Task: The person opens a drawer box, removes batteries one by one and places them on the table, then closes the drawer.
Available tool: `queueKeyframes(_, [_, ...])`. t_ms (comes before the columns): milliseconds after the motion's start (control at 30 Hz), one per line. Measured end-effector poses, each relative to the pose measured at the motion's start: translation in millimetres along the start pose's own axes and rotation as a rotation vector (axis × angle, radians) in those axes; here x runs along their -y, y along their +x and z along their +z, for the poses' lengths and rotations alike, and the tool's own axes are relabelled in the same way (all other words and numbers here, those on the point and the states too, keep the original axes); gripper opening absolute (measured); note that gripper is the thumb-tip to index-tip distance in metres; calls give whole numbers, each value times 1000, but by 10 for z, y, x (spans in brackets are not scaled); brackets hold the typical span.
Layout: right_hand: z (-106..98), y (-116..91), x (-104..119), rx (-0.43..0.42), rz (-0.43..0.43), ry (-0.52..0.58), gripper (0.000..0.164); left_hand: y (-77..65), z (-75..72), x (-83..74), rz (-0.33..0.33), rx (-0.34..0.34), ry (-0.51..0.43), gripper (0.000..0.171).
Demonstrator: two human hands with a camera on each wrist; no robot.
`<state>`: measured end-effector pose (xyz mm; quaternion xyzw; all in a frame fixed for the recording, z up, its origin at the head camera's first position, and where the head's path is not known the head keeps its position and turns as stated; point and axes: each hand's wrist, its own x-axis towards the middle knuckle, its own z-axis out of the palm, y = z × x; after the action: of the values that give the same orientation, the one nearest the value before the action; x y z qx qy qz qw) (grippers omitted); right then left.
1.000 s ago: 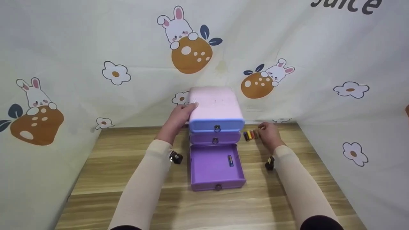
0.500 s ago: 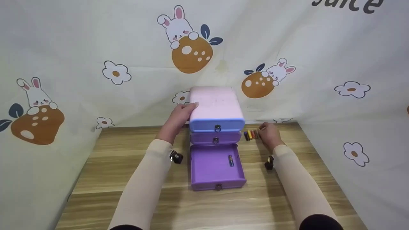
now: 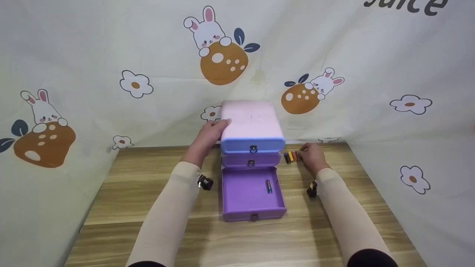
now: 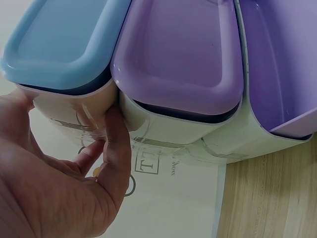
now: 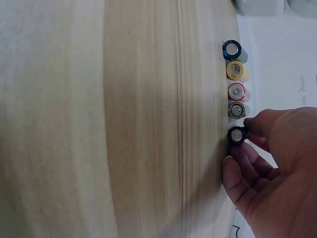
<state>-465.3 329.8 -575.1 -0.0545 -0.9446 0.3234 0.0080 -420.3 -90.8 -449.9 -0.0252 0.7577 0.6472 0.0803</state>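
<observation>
A small drawer unit (image 3: 249, 120) with a pink top stands against the back wall, with a blue top drawer (image 3: 241, 145) and a purple middle drawer (image 3: 237, 160) pushed in. Its purple bottom drawer (image 3: 241, 196) is pulled out, and one battery (image 3: 269, 186) lies inside. My left hand (image 3: 209, 134) grips the unit's upper left side, thumb on the top, fingers bent along the side. Right of the unit, my right hand (image 5: 285, 158) pinches a black-ended battery (image 5: 236, 135) between thumb and fingers. That one ends a row of several batteries, among them a yellow one (image 5: 236, 70).
The wood-grain table (image 3: 148, 207) carries everything. A white printed cloth (image 3: 167, 100) with rabbits and flowers hangs behind and at both sides. A small black camera (image 3: 205, 183) sits at my left wrist, another camera (image 3: 312, 189) at my right.
Both hands keep their places, left on the drawer unit and right at the battery row. Only a slight shift of the head view shows.
</observation>
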Motion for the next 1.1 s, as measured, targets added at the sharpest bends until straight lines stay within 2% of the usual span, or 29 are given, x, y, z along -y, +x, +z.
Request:
queueKeyframes(233, [-4,11,-28,6,16,24,22,5,9,4,7,-5,0,84])
queueKeyframes(467, [-11,-31,-37,-42,15,23,29,-7,7,7,32,-12,24,86])
queueKeyframes(667, [-59,-60,0,-15,49,25,34,-2,9,-3,29,-16,34,85])
queueKeyframes(867, [-132,-136,105,6,24,51,36,11,0,-3,10,-11,12,85])
queueKeyframes(1100, [-209,-346,307,-14,-59,-31,31,7,12,-2,1,-11,11,85])
